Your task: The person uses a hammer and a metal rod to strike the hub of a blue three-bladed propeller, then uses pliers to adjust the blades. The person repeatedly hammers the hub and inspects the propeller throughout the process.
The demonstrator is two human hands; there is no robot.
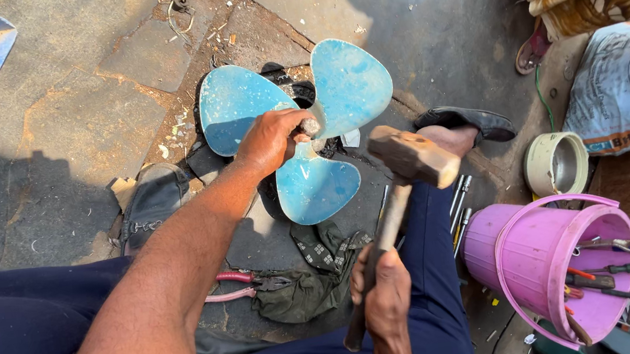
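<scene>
Three-bladed fan blade (299, 115): light blue, paint worn and blotchy with pale patches, lobes rounded; it lies flat on the stone ground in front of the seated person, two lobes pointing away, one lobe toward the knees. At the hub a short grey metal pin (311, 126) stands up. The hub itself is mostly covered by fingers; what the blade rests on is dark and cannot be made out. Left hand (272, 140): closed around the pin at the hub, fingers curled tight, thumb side toward the blade. Right hand (384, 293): clamped on the lower part of a wooden handle, fist closed; the handle's end pokes out below the fist. That handle carries a hammer (411, 159) with a blocky rust-brown head, held raised above and just to the right of the hub, not touching the blade. Near the knees: pink-handled pliers (242, 284) on a dark green cloth (307, 278). To the right, a pink bucket (537, 254) holding screwdrivers and other tools, partly cut off by the frame edge. A black sandal (468, 120) on the person's foot sits beyond the hammer head.
</scene>
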